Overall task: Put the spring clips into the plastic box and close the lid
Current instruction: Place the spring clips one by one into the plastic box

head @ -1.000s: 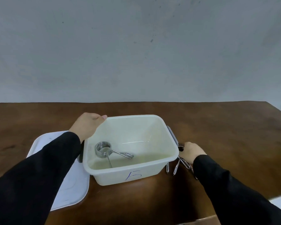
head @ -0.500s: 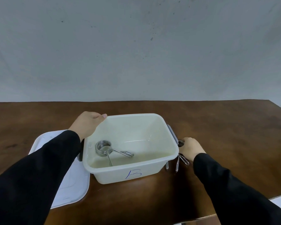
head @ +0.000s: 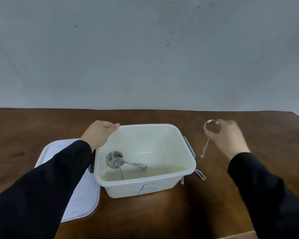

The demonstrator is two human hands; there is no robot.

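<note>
We hold a coiled silver steel spring clip [head: 209,133] in our right hand [head: 227,137], fingers closed around its ring, raised above the table to the right of the open, cream-white rectangular plastic box [head: 145,187]. One long wire leg of the clip hangs down from the grip; the hand and clip are blurred, so we cannot tell just how the fingers sit on the coil. Our left hand [head: 100,133] rests on the box's far left corner, fingers curled over the rim and thumb outside, steadying it. A second silver coiled clip [head: 117,160] already lies on the box floor near the left wall. A third clip [head: 199,174] lies on the table just beside the box's right near corner, mostly hidden behind it. The flat white plastic lid [head: 59,152] lies on the table to the left, partly under our left sleeve.

What could go wrong, we judge: the dangling leg could catch on the box rim or on the grey latch [head: 189,146] on the right wall as we carry the clip over, and twist it out of a light grip. A clip dropped from height could bounce on the hard plastic. The half-hidden clip by the corner could be overlooked before the lid goes on.

The surface is a dark brown wooden table [head: 162,218] with a dull shine. Behind it stands a plain grey wall [head: 145,49] with small dark specks
</note>
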